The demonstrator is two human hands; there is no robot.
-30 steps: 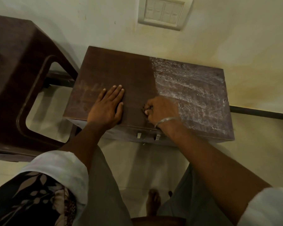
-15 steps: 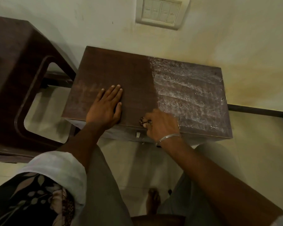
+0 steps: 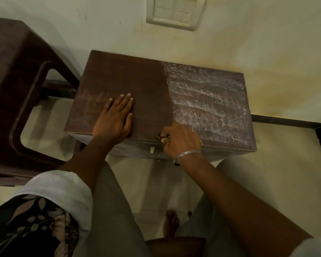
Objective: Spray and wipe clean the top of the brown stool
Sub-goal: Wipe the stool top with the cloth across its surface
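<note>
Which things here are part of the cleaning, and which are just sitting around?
In the job: brown stool top, its white film, left hand flat on it, right hand gripping a dark wad.
Lying about: dark plastic seat, wall switch plate.

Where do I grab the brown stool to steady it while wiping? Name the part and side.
Probably the front edge of the brown stool, left of centre, from the near side. The flat top overhangs the body there, leaving a lip for fingers; the back edge faces the wall. The left hand lies flat nearby, clear of the white film.
</note>
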